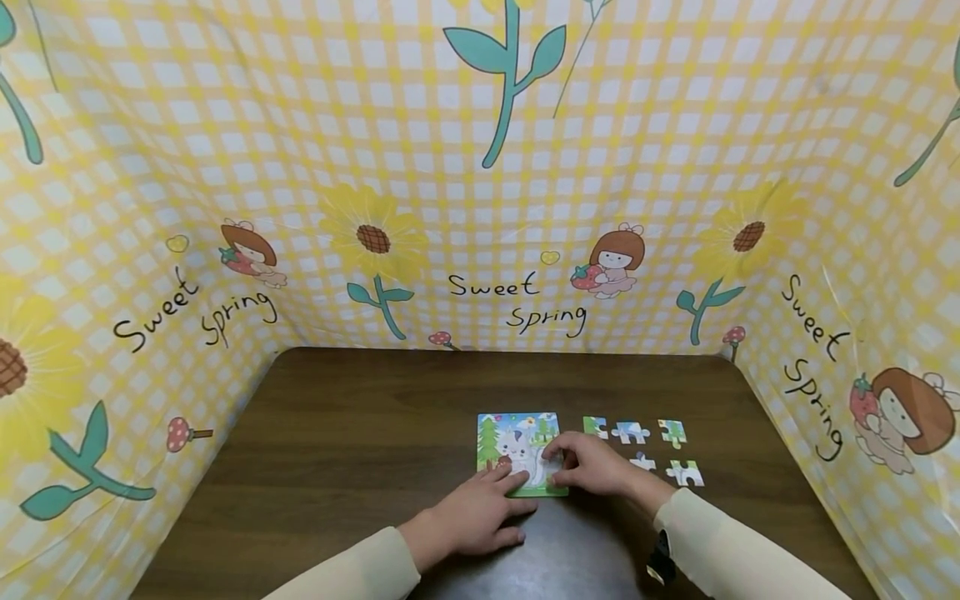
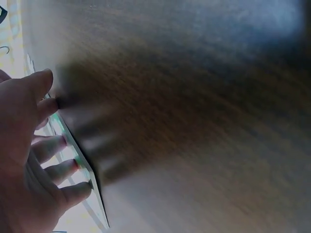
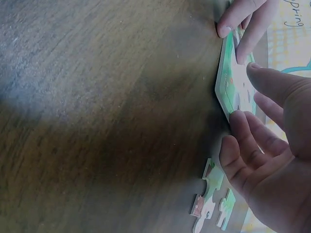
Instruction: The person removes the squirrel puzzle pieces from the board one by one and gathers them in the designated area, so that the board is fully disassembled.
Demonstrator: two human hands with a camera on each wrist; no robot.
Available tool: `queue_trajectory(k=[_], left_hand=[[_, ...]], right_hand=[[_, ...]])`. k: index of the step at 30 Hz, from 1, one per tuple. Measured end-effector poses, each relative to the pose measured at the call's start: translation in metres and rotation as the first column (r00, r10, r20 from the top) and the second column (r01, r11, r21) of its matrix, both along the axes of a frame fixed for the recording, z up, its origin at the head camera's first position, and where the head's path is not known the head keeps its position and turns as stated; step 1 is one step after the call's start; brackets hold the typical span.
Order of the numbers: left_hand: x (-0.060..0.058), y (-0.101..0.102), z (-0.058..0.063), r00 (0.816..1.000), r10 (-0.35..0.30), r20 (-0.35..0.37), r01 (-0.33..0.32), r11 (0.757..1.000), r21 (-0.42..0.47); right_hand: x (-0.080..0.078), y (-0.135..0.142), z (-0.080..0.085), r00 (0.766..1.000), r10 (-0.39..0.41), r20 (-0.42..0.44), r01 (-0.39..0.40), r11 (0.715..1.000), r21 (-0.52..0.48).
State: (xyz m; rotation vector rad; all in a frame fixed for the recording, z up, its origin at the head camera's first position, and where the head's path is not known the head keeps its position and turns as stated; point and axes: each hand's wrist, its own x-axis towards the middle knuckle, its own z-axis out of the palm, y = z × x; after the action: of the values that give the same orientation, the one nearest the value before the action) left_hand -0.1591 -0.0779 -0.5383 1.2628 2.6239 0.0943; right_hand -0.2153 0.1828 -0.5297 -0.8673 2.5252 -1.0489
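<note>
A small square jigsaw board lies on the dark wooden table, its picture showing a white cartoon animal among green trees. My left hand rests its fingertips on the board's lower left part, fingers spread. In the left wrist view, the left fingers come down at the board's near edge. From the right, my right hand touches the board with bent fingers and thumb. The right wrist view has the right thumb over the picture and other fingertips at the board's edge, with a gap between them.
Several loose jigsaw pieces lie right of the board, among them a green corner piece, a blue piece and a white and green piece. The right forearm partly covers another piece. Yellow checked cloth walls the table's back and sides.
</note>
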Motion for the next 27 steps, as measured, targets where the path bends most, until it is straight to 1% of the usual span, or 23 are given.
queue_trajectory(k=[7,14,24,27], left_hand=[[0.000,0.000,-0.001,1.000,-0.002,-0.001,0.002,1.000,-0.013],[0.002,0.002,0.001,1.000,0.010,0.007,-0.010,0.999,-0.031],[0.005,0.002,0.002,0.999,0.033,0.019,-0.032,0.999,-0.026],[0.006,0.002,0.001,0.999,0.037,0.011,-0.037,0.999,-0.032]], right_hand=[[-0.003,-0.004,0.002,1.000,0.001,0.011,-0.002,0.999,0.039],[-0.006,-0.010,0.001,1.000,-0.004,-0.027,0.006,0.997,0.075],[-0.009,-0.015,0.001,1.000,-0.006,-0.022,0.008,0.997,0.083],[-0.009,-0.016,0.000,1.000,-0.007,-0.020,0.009,0.995,0.096]])
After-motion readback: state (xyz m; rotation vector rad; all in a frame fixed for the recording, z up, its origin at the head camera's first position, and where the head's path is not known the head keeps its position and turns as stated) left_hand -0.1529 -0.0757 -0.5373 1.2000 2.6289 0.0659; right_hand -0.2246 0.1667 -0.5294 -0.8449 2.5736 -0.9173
